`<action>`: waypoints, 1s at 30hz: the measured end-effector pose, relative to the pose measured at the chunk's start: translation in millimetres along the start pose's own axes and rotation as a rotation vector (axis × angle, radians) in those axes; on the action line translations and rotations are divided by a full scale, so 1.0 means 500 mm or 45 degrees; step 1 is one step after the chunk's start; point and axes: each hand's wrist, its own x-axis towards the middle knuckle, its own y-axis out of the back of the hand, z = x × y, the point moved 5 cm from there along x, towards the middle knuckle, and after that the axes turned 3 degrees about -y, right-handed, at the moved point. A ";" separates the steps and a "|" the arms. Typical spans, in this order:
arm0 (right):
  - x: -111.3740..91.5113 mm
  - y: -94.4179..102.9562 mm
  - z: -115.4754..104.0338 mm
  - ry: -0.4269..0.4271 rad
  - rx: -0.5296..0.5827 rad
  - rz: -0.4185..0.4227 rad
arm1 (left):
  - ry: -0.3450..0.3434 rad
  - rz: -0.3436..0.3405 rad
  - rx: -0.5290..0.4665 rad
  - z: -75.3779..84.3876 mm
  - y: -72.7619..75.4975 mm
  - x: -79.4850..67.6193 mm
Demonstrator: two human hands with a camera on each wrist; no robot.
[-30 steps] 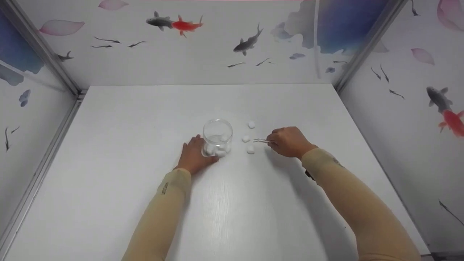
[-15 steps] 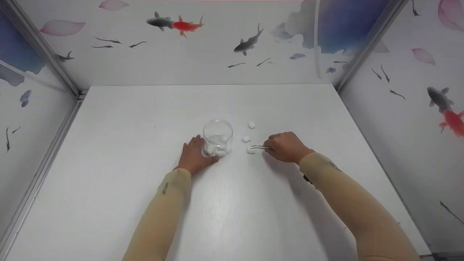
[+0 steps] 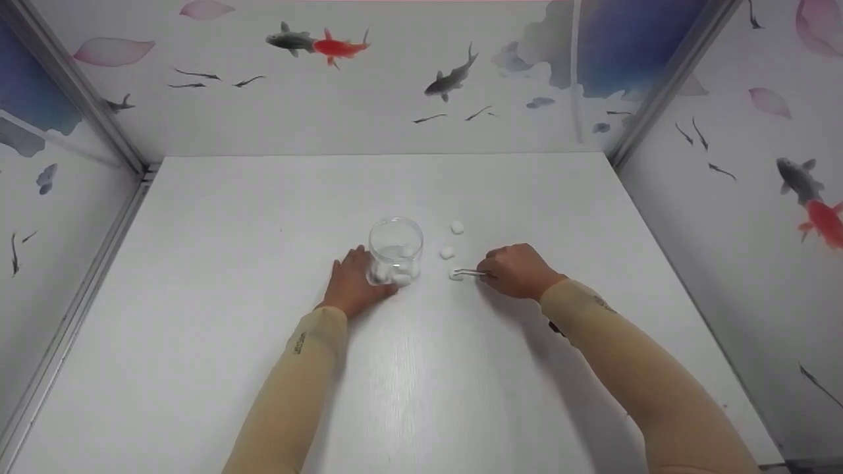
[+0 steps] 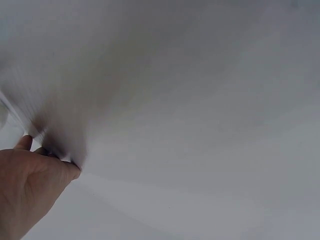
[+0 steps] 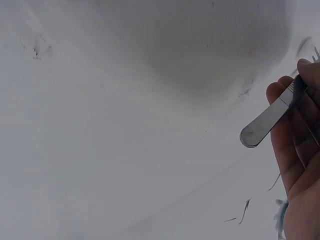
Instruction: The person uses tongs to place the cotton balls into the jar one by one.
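Observation:
A clear jar (image 3: pixel 396 250) stands upright on the white table, with several white cotton balls (image 3: pixel 401 279) in its lower part. My left hand (image 3: pixel 353 283) holds it at the lower left side, thumb in front and fingers behind. In the left wrist view the same hand (image 4: pixel 35 185) shows at the lower left edge. My right hand (image 3: pixel 520 271) pinches metal tweezers (image 3: pixel 470 272), whose tips are at the nearest of three loose cotton balls (image 3: pixel 456 276). Whether the tips grip it cannot be told. In the right wrist view, the tweezers' rounded end (image 5: pixel 260 129) sticks out from the fingers.
Two other cotton balls, a middle one (image 3: pixel 447 253) and a farther one (image 3: pixel 457 227), lie to the right of the jar. White panels printed with fish (image 3: pixel 339 46) and petals enclose the table (image 3: pixel 263 197) at the back and both sides.
My right hand has moved toward me and slightly left, taking the tweezers' tips from beside the middle cotton ball to the nearest one. The left hand and jar stay put.

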 end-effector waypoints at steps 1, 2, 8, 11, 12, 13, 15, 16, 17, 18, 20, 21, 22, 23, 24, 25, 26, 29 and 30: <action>0.000 0.000 0.000 -0.005 0.002 -0.003 | 0.000 -0.001 -0.001 0.001 0.000 0.000; 0.000 -0.001 0.000 -0.008 0.002 -0.005 | 0.000 0.000 -0.006 0.001 0.000 -0.001; 0.001 -0.003 -0.001 -0.006 0.010 0.001 | 0.000 0.003 -0.004 0.001 0.001 -0.001; 0.001 -0.005 -0.001 -0.010 0.017 0.005 | -0.005 0.006 -0.003 0.000 0.000 0.000; 0.001 -0.006 0.000 -0.014 0.016 0.006 | -0.009 0.006 -0.006 -0.002 0.000 0.000; 0.001 -0.005 0.000 -0.017 0.017 0.010 | -0.013 0.006 -0.005 -0.003 -0.001 0.000; 0.000 -0.001 0.002 -0.022 0.009 0.022 | -0.020 0.008 -0.006 -0.005 -0.002 0.001; 0.000 0.002 0.003 -0.026 0.007 0.028 | -0.025 0.009 -0.006 -0.006 -0.003 0.002; 0.000 0.006 0.005 -0.030 0.008 0.036 | -0.029 0.009 -0.002 -0.007 -0.004 0.003; 0.000 0.011 0.006 -0.036 0.012 0.039 | -0.029 0.009 0.001 -0.007 -0.005 0.003; 0.002 0.022 0.008 -0.048 0.016 0.045 | -0.024 0.011 0.005 -0.008 -0.005 0.004; 0.003 0.027 0.009 -0.054 0.018 0.047 | -0.021 0.010 0.005 -0.008 -0.005 0.004; 0.004 0.033 0.009 -0.058 0.022 0.049 | -0.018 0.009 0.006 -0.007 -0.005 0.005; 0.006 0.038 0.010 -0.059 0.023 0.053 | -0.017 0.008 0.003 -0.007 -0.005 0.004; 0.008 0.043 0.010 -0.058 0.023 0.059 | -0.016 0.008 0.000 -0.006 -0.004 0.004; 0.010 0.049 0.009 -0.055 0.024 0.067 | -0.017 0.009 -0.003 -0.005 -0.004 0.003; 0.013 0.054 0.009 -0.050 0.020 0.076 | -0.019 0.011 -0.003 -0.004 -0.004 0.003; 0.024 0.071 0.005 -0.027 0.016 0.113 | -0.021 0.014 0.005 -0.004 -0.004 0.002; 0.028 0.077 0.004 -0.018 0.010 0.127 | -0.019 0.016 0.012 -0.004 -0.004 0.003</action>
